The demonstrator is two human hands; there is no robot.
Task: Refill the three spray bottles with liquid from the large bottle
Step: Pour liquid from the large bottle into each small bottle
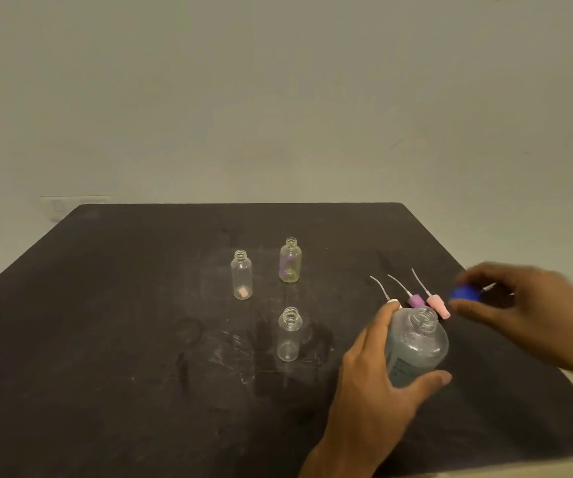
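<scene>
The left hand point(378, 370) wraps round the large bottle point(416, 346), thumb curled across the near side and fingers reaching round the far side, so the bottle sits upright on the dark worktop point(105, 339) in a firm grip. The bottle's neck is uncapped, its threads showing, and it holds a greyish liquid up to about the shoulder. The right hand point(522, 305) hovers just beyond and to the right of the bottle, blurred, its fingers curled and pinching a blue cap point(464, 293) between thumb and fingertips, clear of the worktop surface. Just behind the large bottle lie three spray tops side by side, each with a thin dip tube pointing away: a white spray top point(392, 301) touching the left hand's fingertips, a purple spray top point(416, 300) in the middle, and a pink spray top point(437, 305) nearest the right hand. Three small clear spray bottles stand upright and open-necked to the left, well apart from the hands: a near bottle point(289, 334), a left bottle point(242, 279) with a pink mark low on it, and a far bottle point(290, 260) with a yellowish tint and a purple mark.
</scene>
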